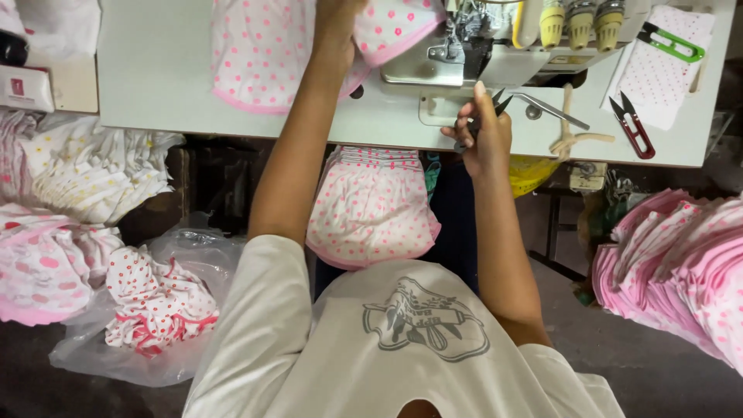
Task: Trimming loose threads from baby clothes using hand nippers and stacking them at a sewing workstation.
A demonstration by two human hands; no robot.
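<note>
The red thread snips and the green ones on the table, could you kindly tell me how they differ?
The red thread snips lie on the bare table; the green thread snips rest on a folded dotted cloth. The red pair lies nearer the table's front edge, the green pair farther back. Neither is held.

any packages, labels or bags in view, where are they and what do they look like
Small box: far left on a side surface, flat rectangle, white with a small red mark.
Plastic bag: lower left on the floor, clear and crumpled, holding dotted white-and-red garments.
No signs or screens.

soft dotted cloth (267, 54), smooth matt tabletop (155, 70)
</note>
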